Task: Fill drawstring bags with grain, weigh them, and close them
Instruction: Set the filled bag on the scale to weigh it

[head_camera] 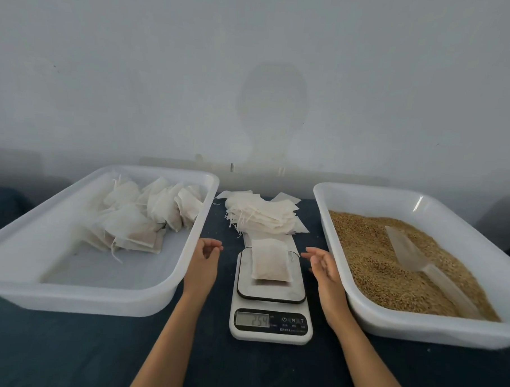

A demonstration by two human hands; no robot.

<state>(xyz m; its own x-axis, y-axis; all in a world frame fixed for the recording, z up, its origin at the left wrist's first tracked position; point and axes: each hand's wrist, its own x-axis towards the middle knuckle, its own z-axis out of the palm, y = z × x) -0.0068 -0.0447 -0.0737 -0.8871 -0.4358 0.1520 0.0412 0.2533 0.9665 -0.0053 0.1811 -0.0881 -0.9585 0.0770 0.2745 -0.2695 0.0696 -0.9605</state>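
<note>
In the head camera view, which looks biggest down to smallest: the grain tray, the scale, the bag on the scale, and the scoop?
1. Grain tray
2. Scale
3. Scoop, though partly buried in grain, so its full size is unsure
4. Bag

A dark navy cloth covers the worktop (65,354), filling the view from nine o'clock through six to three. Behind it, from ten o'clock round to two, rises a plain pale grey wall (108,55), scuffed with a few small dark specks. At twelve o'clock a faint rounded shadow (270,106) falls on the wall. Low dark shapes sit at the far edge of the worktop at nine and three o'clock, too dim to tell what they are.
</note>
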